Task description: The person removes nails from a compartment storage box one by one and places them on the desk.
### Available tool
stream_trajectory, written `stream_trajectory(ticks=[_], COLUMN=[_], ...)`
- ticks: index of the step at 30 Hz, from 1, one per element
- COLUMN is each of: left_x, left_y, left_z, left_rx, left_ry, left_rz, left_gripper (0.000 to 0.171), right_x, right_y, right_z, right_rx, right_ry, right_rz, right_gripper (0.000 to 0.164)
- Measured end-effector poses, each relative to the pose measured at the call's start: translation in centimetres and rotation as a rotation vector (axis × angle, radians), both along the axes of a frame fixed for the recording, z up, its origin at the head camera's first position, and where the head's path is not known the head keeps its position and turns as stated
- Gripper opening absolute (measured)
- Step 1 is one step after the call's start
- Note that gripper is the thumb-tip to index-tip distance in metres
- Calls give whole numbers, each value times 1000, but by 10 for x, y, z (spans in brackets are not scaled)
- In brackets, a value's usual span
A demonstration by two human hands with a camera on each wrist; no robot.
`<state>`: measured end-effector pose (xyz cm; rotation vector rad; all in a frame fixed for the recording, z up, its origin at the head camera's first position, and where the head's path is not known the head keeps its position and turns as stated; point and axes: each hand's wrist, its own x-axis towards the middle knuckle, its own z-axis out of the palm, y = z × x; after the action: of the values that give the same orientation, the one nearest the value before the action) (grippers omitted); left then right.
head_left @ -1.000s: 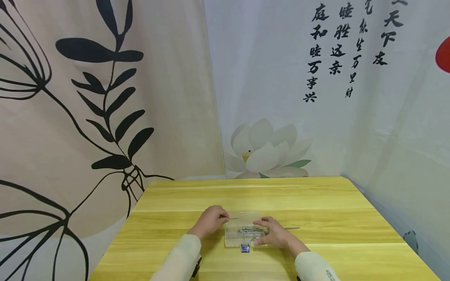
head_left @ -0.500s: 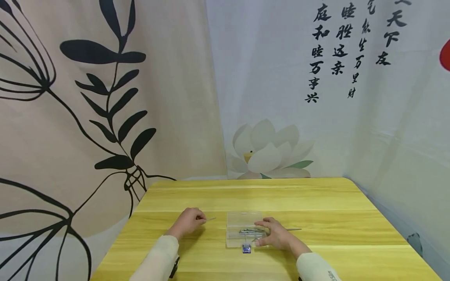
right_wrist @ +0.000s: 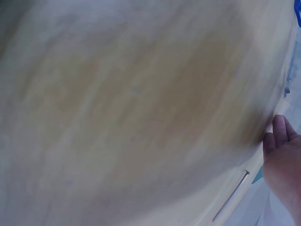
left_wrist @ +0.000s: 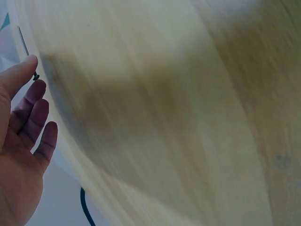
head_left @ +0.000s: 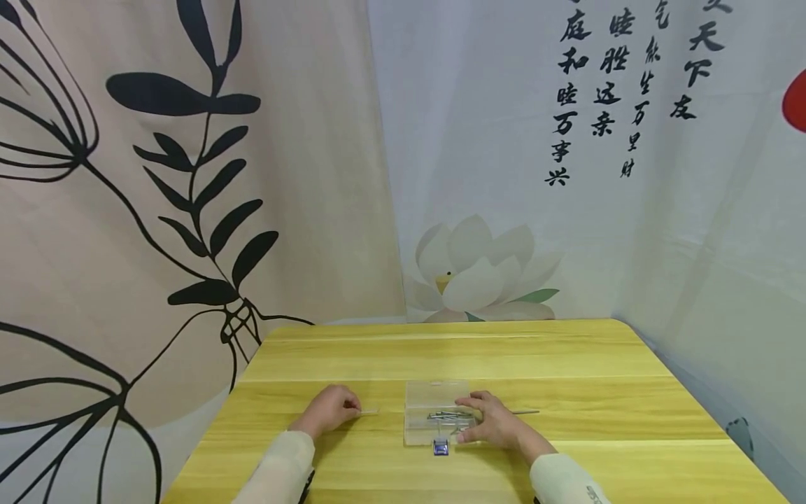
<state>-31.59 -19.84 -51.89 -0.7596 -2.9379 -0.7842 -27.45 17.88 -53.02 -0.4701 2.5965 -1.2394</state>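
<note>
Left of the box, my left hand point(head_left: 329, 409) pinches a nail point(head_left: 369, 411) between thumb and index finger, its point toward the box. The left wrist view shows the nail's dark flat head by the fingertips point(left_wrist: 31, 60). A clear plastic box point(head_left: 415, 435) lies on the table with its transparent lid point(head_left: 436, 392) laid back. Several nails point(head_left: 446, 416) sit inside it. My right hand point(head_left: 496, 421) holds the box's right side, thumb at the front and fingers toward the back, hiding that end.
Another nail point(head_left: 527, 411) lies on the table right of the box, behind the right hand. A small blue square piece point(head_left: 441, 447) is at the box's front edge. The yellow wooden table point(head_left: 592, 378) ends before a printed curtain point(head_left: 327, 175).
My left hand has moved left from over the box with the nail, then come slightly nearer and lower. The right hand has stayed at the box.
</note>
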Motion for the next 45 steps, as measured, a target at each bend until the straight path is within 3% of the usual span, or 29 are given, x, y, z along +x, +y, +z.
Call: stream_trajectory(ticks=[4,16,29,37,45], left_x=[-1,-1,-2,0,5], left_y=[-4,-6,-4,10,43], left_z=[-3,-2,-2,8,21], left_rx=[-27,-37,-14,78,219], left_ry=[18,-18,-61,-77,-135], left_rz=[13,0,63,47,10], left_gripper=[8,7,8,15,20], right_x=[-1,-1,-1,-1,0], right_y=[0,-1,1,2,0], right_z=[0,-2,-3,-3,-2], right_rx=[1,-12,2,-1,-6], right_ry=[-1,-11,11,9,9], right_rz=[-6,-18,-2,-13,-13], right_gripper=[72,73,73,72,72])
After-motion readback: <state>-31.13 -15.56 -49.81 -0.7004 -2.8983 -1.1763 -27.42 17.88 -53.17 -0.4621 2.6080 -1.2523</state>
